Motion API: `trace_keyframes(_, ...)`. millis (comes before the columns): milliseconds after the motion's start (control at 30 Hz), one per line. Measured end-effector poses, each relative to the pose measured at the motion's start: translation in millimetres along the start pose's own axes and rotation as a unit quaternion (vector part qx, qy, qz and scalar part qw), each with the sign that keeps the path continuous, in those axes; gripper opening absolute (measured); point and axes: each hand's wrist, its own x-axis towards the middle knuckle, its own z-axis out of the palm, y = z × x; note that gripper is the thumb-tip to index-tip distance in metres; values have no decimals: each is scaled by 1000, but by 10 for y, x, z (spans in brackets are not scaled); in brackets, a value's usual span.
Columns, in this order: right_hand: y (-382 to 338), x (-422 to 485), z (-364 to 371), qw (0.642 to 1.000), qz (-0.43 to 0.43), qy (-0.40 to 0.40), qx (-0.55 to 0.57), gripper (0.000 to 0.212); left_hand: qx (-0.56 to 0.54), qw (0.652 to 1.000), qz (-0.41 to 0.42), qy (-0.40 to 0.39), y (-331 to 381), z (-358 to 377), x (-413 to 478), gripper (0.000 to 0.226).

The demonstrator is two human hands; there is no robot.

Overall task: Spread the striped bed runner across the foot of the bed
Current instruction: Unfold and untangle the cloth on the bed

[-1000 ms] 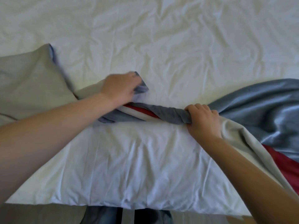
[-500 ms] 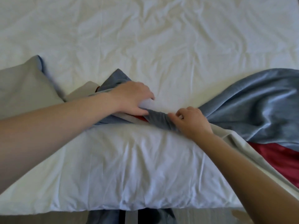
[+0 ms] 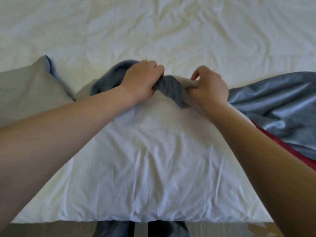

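— Gripping status? Both hands now sit closer together than a second ago, just beyond the white pillow (image 3: 150, 168).

— Confirmed. Left hand (image 3: 142, 79) fingers are clamped on the twisted middle of the striped bed runner (image 3: 171, 88); right hand (image 3: 209, 86) fingers pinch the same bunch. Its ends lie left and right of the pillow on the bed (image 3: 171, 31).

— Finding?

— Twist is gathered, not yet flattened; spreading remains.

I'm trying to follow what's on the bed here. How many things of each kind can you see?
Striped bed runner: 1
White pillow: 1
White bed sheet: 1
Hands, left hand and right hand: 2
Total: 5
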Motion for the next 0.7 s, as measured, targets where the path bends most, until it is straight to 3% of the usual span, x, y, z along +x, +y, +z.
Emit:
trace_keyframes(100,-81,-48,71,997,-43,63,-33,16,-12,999,-17,39,-34,-19,-66,24)
trace_keyframes(267,257,-363,349,990,-24,-133,-50,16,-133,970,42,-197,162,128,-305,59)
trace_keyframes(333,395,-468,381,989,-52,-135,-39,14,-137,963,54,-227,263,199,-299,48)
trace_keyframes(433,459,-511,363,989,-86,-121,-29,19,-124,960,66,-241,302,230,-216,22)
trace_keyframes(533,445,-454,266,986,-101,-132,-7,23,-130,964,50,-228,287,200,-186,13)
trace_keyframes(700,375,-299,90,995,-87,-43,3,14,-74,983,117,-122,259,67,-240,19)
